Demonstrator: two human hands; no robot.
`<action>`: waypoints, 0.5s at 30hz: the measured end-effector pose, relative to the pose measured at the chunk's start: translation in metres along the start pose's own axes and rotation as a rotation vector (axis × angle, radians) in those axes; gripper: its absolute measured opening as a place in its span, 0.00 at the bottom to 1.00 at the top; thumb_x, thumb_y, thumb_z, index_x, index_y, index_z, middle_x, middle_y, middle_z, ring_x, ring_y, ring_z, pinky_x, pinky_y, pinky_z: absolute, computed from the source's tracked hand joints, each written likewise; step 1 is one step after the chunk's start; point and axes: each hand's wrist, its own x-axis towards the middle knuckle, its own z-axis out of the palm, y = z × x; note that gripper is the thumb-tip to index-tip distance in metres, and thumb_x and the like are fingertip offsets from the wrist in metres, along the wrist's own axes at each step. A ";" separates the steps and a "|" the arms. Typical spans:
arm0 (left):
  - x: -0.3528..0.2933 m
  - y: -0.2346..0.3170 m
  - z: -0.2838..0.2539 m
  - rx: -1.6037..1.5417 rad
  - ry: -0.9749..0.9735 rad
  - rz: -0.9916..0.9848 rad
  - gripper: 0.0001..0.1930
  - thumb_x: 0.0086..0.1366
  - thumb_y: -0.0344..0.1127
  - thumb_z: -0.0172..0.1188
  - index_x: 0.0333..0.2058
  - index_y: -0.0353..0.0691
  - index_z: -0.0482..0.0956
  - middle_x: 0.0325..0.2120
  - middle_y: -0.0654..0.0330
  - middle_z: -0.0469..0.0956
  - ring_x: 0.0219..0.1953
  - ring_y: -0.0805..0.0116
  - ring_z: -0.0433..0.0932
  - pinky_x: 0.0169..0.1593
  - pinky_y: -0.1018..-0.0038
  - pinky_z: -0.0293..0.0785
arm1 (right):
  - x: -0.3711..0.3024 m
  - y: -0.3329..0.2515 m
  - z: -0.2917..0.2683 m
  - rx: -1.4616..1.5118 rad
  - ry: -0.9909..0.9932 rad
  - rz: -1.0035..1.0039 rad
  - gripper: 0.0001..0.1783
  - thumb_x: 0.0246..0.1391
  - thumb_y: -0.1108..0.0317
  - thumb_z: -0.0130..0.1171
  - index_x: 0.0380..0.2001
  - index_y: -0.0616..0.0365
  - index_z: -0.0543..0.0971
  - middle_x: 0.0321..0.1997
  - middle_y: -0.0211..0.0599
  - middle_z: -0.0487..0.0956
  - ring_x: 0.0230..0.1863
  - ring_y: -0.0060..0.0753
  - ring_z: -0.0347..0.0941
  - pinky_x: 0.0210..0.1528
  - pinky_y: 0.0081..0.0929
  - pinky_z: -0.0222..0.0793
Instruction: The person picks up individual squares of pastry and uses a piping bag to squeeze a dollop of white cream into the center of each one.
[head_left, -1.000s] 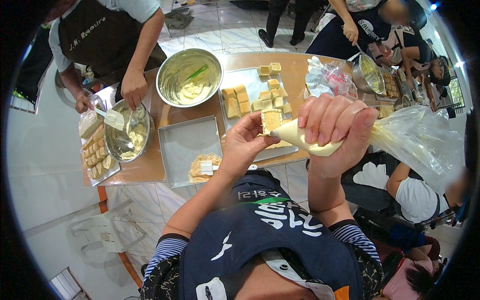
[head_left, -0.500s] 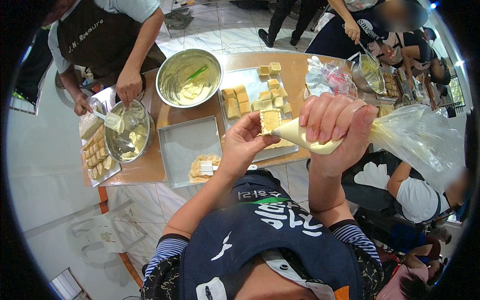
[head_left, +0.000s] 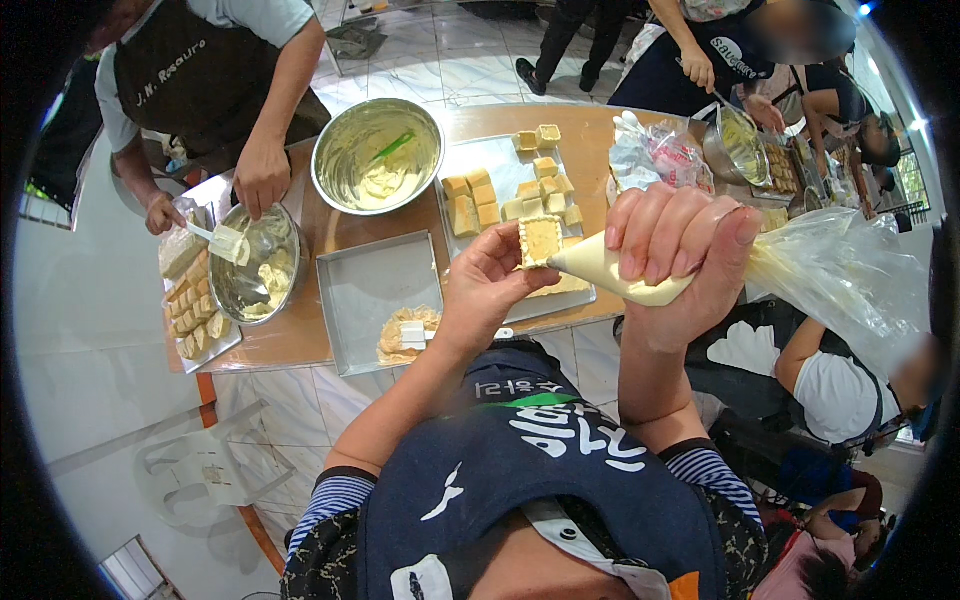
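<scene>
My left hand [head_left: 487,275] pinches a small square cake [head_left: 541,240] and holds it up above the table. Piped cream in small ridges borders the cake's top edges. My right hand [head_left: 682,250] is wrapped tight round a clear piping bag [head_left: 622,272] filled with pale yellow cream. Its metal tip [head_left: 558,263] meets the cake's near right corner. The loose, twisted end of the bag trails off to the right. Beneath my hands lies a tray [head_left: 508,172] with several cake pieces [head_left: 474,200], some coated with cream.
A steel bowl of cream [head_left: 378,157] with a green-handled tool stands beyond an empty-looking metal pan [head_left: 376,290]. In that pan rest a white scraper [head_left: 412,335] and crumpled brown paper. At left, a co-worker's hands [head_left: 262,178] work over another bowl [head_left: 258,265]. Plastic wrapping [head_left: 672,158] lies to the right.
The piping bag's tip has shifted slightly right along the cake's near edge, toward its corner. More cream ridges show there. My left hand stays in place.
</scene>
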 end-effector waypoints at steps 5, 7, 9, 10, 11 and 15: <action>0.000 -0.001 0.000 0.010 0.009 0.013 0.21 0.47 0.21 0.59 0.42 0.30 0.66 0.37 0.57 0.72 0.39 0.71 0.72 0.43 0.74 0.72 | 0.001 0.001 -0.002 -0.068 -0.056 -0.059 0.24 0.60 0.55 0.25 0.12 0.51 0.59 0.08 0.26 0.58 0.10 0.21 0.56 0.21 0.24 0.58; 0.000 -0.001 0.001 0.009 0.007 0.009 0.21 0.47 0.21 0.59 0.42 0.30 0.66 0.37 0.57 0.72 0.39 0.71 0.72 0.43 0.74 0.71 | 0.001 0.000 -0.001 -0.067 -0.046 -0.065 0.24 0.60 0.55 0.25 0.12 0.51 0.59 0.08 0.26 0.58 0.10 0.21 0.56 0.21 0.24 0.58; 0.000 -0.001 0.001 -0.001 -0.003 0.020 0.21 0.47 0.20 0.58 0.43 0.30 0.66 0.37 0.57 0.72 0.39 0.71 0.72 0.43 0.74 0.71 | 0.000 -0.001 0.001 0.019 0.023 0.001 0.26 0.57 0.54 0.35 0.08 0.54 0.59 0.08 0.31 0.61 0.11 0.25 0.60 0.22 0.27 0.61; 0.000 -0.001 0.001 -0.001 -0.004 0.020 0.21 0.47 0.20 0.58 0.43 0.30 0.66 0.37 0.57 0.72 0.39 0.71 0.72 0.43 0.74 0.71 | 0.000 -0.001 0.001 0.019 0.023 0.001 0.26 0.57 0.54 0.35 0.08 0.54 0.59 0.08 0.31 0.61 0.11 0.25 0.60 0.22 0.27 0.61; 0.000 -0.001 0.000 0.002 -0.014 0.022 0.21 0.48 0.20 0.58 0.43 0.30 0.66 0.37 0.57 0.72 0.40 0.71 0.71 0.44 0.74 0.71 | 0.000 -0.001 0.002 0.007 0.005 0.011 0.26 0.57 0.54 0.35 0.08 0.53 0.59 0.08 0.31 0.61 0.11 0.25 0.59 0.22 0.27 0.61; 0.000 0.000 0.000 -0.006 -0.027 0.025 0.21 0.48 0.20 0.58 0.43 0.30 0.66 0.38 0.57 0.71 0.41 0.71 0.71 0.45 0.75 0.70 | 0.000 0.000 0.002 -0.012 -0.020 0.029 0.26 0.57 0.54 0.34 0.08 0.53 0.59 0.08 0.31 0.60 0.11 0.25 0.59 0.22 0.27 0.61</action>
